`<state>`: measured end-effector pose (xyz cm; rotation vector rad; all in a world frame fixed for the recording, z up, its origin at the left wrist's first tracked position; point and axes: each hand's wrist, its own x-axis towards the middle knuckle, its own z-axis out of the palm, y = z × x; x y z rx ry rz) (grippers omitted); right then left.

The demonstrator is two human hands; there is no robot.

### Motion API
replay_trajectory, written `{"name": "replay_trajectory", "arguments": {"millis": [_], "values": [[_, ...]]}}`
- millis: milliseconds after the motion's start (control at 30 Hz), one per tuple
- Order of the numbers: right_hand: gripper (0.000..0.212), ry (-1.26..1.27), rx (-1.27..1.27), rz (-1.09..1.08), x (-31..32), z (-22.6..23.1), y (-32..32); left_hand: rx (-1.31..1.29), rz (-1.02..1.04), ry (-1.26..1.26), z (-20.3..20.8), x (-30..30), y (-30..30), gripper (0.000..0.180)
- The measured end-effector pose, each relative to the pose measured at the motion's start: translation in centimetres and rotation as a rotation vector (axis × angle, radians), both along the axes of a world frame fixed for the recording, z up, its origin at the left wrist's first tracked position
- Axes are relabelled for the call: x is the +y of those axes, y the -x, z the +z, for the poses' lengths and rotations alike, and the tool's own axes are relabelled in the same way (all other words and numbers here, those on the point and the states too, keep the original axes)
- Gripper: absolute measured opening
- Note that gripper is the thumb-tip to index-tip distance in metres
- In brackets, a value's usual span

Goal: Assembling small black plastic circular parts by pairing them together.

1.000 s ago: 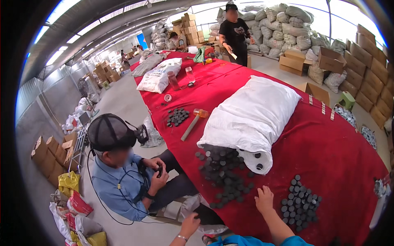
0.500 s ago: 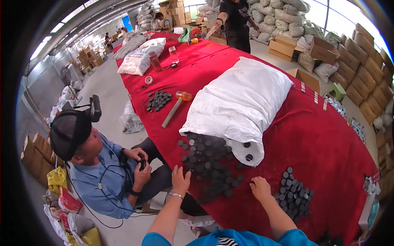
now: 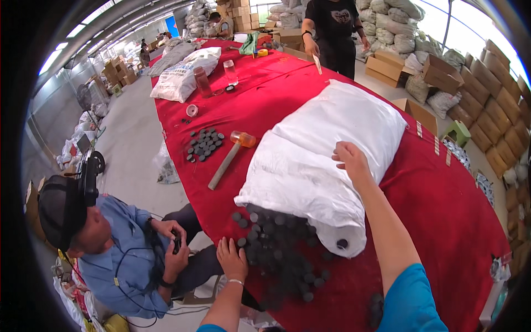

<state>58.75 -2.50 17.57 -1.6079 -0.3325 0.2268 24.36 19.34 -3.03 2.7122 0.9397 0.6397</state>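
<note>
A white woven sack [image 3: 323, 149] lies on its side on the red-covered table, its mouth toward me. Small round dark caps [image 3: 282, 243] spill from it in a heap, partly blurred. My left hand [image 3: 231, 260] rests at the table's edge beside the heap's left side, fingers spread, holding nothing. My right hand [image 3: 354, 160] is stretched forward over the sack's upper side, fingers apart and slightly bent, with nothing in it. Whether it touches the cloth I cannot tell. One cap [image 3: 342, 243] sits on the sack's near flap. More caps [image 3: 376, 310] show beside my right sleeve, mostly hidden.
A co-worker in a blue shirt [image 3: 119, 238] sits at the left, holding a small dark thing. On the table lie a mallet [image 3: 224, 166], another group of caps [image 3: 204, 145], clear jars [image 3: 230, 73] and a second sack [image 3: 185, 72]. Another person [image 3: 332, 39] stands across the table.
My right hand has left the table beside the heap and reached forward over the sack. The left hand remains by the heap's left side. The person across now holds a thin strip over the table.
</note>
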Motion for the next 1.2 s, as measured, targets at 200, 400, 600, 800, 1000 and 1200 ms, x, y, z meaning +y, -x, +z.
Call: {"name": "replay_trajectory", "arguments": {"millis": [200,400,600,800,1000,1200], "values": [[0.075,-0.386,0.325,-0.128,5.3,-3.2,-8.5,0.015,-0.02,-0.029,-0.4,0.0,0.2,0.048],[0.09,-0.549,0.411,-0.313,7.1,-4.9,-12.9,0.066,0.005,-0.001,-0.2,-0.2,0.5,0.049],[0.086,-0.611,0.308,-0.39,7.6,-5.4,-19.0,0.12,0.024,0.068,-0.8,-0.1,0.2,0.052],[0.067,-0.25,-0.206,-0.379,10.4,-6.2,-26.7,0.103,0.001,0.06,0.2,0.2,0.0,0.05],[0.041,0.394,-0.54,-0.498,15.4,-11.5,-24.7,0.18,0.004,0.05,0.2,0.2,0.2,0.05],[0.058,0.626,-0.539,-0.412,18.4,-11.9,-24.8,0.172,-0.001,0.042,0.3,-0.5,0.2,0.05]]}}
